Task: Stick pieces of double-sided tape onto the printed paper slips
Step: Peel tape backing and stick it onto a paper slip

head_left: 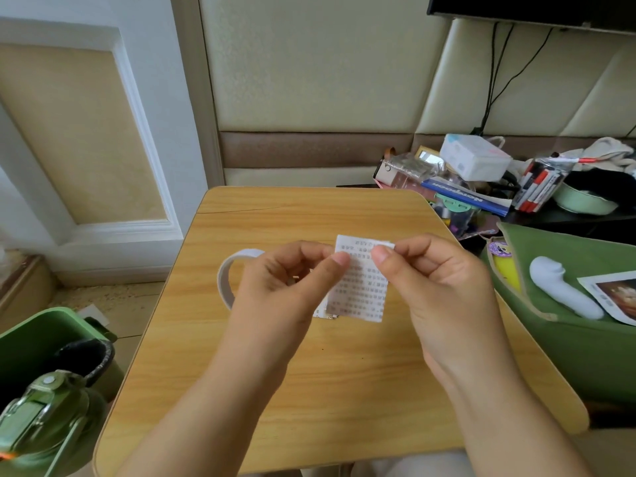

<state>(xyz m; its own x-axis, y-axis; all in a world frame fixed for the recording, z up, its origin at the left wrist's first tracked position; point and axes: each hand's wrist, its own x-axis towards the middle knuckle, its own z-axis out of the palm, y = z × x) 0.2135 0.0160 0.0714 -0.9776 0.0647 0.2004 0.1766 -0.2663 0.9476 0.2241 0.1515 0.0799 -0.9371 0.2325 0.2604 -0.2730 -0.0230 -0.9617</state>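
Observation:
A printed paper slip [358, 287] hangs above the middle of the wooden table [309, 390]. My left hand [292, 280] pinches its upper left edge between thumb and fingers. My right hand [437, 280] pinches the top of the slip near its right corner. A white roll of double-sided tape [228, 277] lies on the table just left of my left hand, partly hidden by it. More slips [323, 312] peek out under the held one. Whether a tape piece sits between my fingers cannot be made out.
A green bin [44, 339] and a green bottle [41, 421] stand low at the left. A green pouch [568, 304] with a white object lies right of the table. Cluttered boxes, markers and a bowl fill the back right shelf [481, 180].

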